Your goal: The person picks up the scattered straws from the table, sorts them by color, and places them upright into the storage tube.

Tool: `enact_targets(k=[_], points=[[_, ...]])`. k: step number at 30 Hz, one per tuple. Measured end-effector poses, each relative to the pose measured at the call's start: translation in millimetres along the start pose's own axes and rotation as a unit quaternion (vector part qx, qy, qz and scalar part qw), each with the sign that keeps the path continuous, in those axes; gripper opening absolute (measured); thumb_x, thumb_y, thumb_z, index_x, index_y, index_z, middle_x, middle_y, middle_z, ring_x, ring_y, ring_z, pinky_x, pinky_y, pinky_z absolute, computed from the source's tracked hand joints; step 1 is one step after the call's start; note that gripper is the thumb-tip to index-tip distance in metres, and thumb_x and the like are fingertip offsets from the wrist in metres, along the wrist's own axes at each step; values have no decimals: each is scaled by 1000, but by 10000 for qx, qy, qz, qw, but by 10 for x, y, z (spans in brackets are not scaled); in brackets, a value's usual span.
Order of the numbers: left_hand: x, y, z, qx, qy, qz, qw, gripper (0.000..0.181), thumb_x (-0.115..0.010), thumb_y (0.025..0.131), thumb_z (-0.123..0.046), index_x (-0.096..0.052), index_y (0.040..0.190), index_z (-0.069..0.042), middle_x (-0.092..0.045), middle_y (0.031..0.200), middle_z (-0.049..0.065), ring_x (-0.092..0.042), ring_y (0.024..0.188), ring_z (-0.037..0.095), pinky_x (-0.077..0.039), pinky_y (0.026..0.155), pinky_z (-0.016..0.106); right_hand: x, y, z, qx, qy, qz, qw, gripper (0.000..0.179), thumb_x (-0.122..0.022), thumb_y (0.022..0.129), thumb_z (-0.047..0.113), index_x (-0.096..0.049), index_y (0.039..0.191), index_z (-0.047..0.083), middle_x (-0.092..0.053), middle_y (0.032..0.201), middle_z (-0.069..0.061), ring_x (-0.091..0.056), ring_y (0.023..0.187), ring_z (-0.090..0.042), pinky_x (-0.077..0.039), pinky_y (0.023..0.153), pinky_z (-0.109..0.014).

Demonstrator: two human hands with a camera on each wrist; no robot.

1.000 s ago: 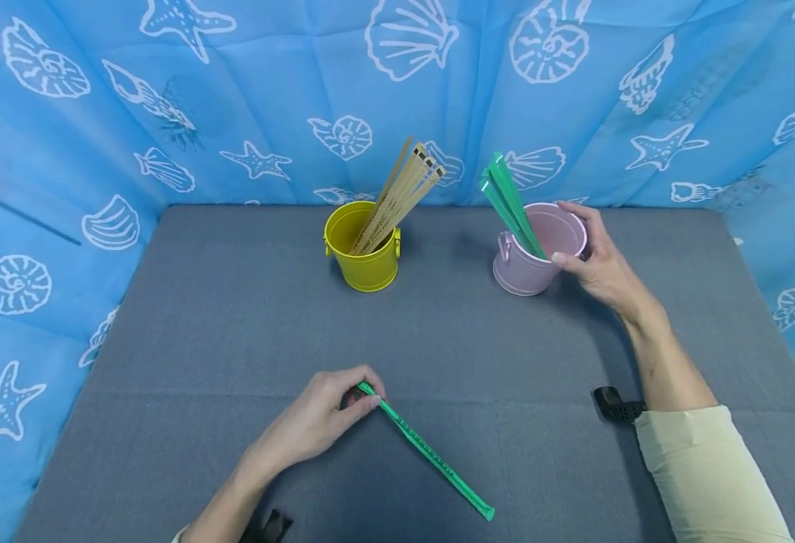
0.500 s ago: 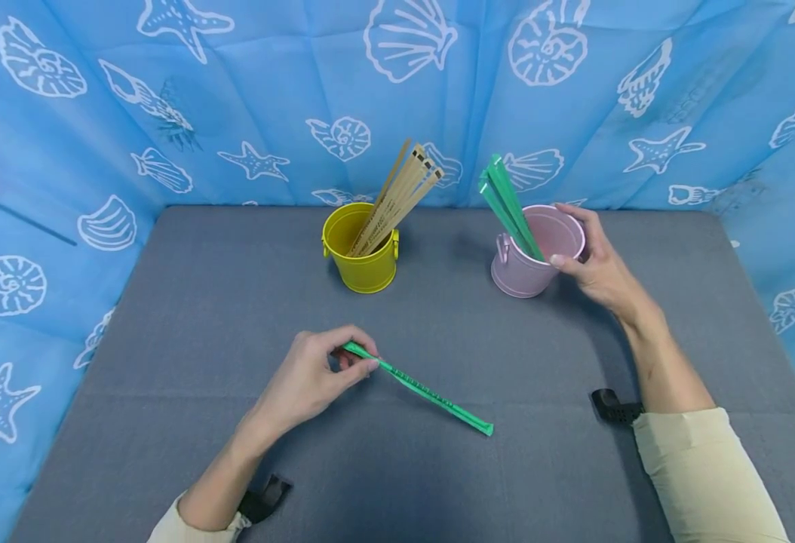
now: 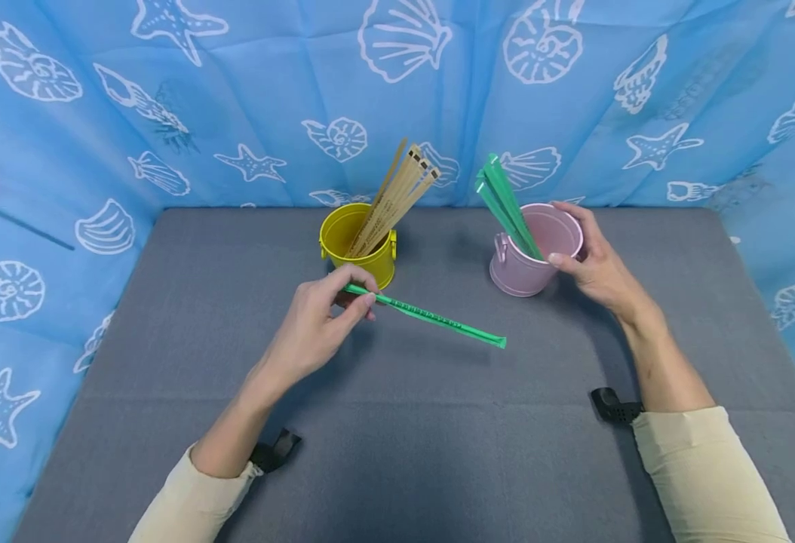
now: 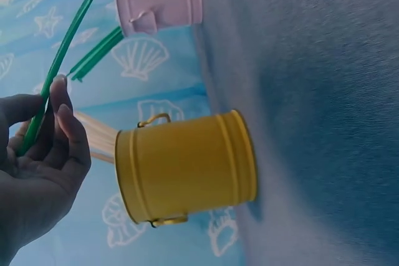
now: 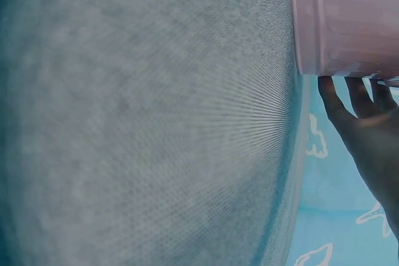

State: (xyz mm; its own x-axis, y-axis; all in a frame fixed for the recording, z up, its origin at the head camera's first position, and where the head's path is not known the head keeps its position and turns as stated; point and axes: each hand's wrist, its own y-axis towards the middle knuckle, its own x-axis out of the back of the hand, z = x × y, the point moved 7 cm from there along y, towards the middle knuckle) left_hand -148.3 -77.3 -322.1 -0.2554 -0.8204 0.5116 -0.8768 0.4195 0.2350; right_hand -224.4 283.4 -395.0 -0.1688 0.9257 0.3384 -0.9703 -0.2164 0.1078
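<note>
In the head view my left hand (image 3: pixel 319 320) pinches one end of a green wrapped straw (image 3: pixel 445 323) between thumb and fingers. The straw is above the table in front of the yellow bucket (image 3: pixel 360 270), pointing right and slightly down, with dark print along it. Several beige wrapped sticks (image 3: pixel 392 204) lean to the right in that bucket. My right hand (image 3: pixel 604 268) grips the pink bucket (image 3: pixel 523 275) by its right side, thumb at the rim. Several green wrapped straws (image 3: pixel 506 204) lean left inside it. The right wrist view shows fingertips (image 5: pixel 358 98) against the pink bucket's wall.
Both buckets stand upright near the back of the grey cloth-covered table (image 3: pixel 404 452). Behind it hangs a blue curtain (image 3: pixel 268 90) with white shells and starfish. A black wrist camera (image 3: pixel 275 451) sits at the left wrist, another device (image 3: pixel 616 407) at the right.
My left hand has moved forward and lifted the green wrapped straw from low over the table up to the yellow bucket; the straw has swung closer to level. My right hand keeps its hold.
</note>
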Motion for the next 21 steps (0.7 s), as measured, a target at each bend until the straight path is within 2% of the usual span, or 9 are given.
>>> enact_targets(k=[6,12,21], points=[[69,156,-77,-361,203,-242,9988,8,-65,96,-8,-63,103,-12,-68,84,-6,-64,73,5,-53,63,29,-1,-9,1,-92,-13,28,10000,75,-60,94,-4,-26,155,23,-39,144,-9,-43,122,-15,-39,93,-14],[187,313,-172,-849,336,-661,9936,8,-66,95,-10,-66,103,-8,-69,85,-1,-64,72,7,-53,60,28,3,-6,10,25,-1,9,10000,75,-61,93,-6,-28,154,21,-40,143,-9,-45,121,-14,-40,93,-15],[239,535,-264,-1088,263,-1095,9877,11,-69,94,-12,-70,103,-6,-70,86,3,-66,71,10,-56,70,26,21,0,21,82,-97,-56,9999,76,-64,90,-8,-31,153,19,-40,143,-9,-47,119,-12,-41,92,-14]])
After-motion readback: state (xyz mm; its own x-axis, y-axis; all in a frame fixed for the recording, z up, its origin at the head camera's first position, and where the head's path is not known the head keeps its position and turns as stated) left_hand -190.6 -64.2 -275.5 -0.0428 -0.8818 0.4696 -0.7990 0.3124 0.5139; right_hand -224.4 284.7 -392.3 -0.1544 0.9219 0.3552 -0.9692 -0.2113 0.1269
